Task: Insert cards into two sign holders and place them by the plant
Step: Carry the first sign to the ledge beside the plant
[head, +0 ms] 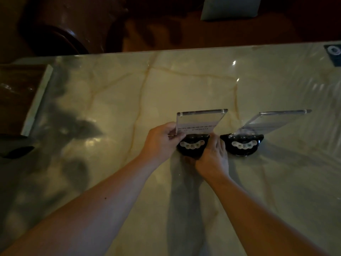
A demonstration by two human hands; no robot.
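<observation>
Two clear acrylic sign holders on black round bases stand on the marble table (129,100). The left sign holder (200,120) has a white card with printed text inside its panel. My left hand (162,140) pinches the panel's lower left corner. My right hand (214,156) grips the right side of its black base (191,146). The right sign holder (273,121) stands apart to the right on its own black base (242,145), tilted back, and I cannot tell whether a card is in it. The plant shows only as dark leaf reflections on the left.
A dark wooden box (20,91) and a black object (16,146) sit at the table's left edge. A black sticker (333,52) lies at the far right corner. Beyond the far edge are a dark brown chair (70,23) and a pale cushion (230,7).
</observation>
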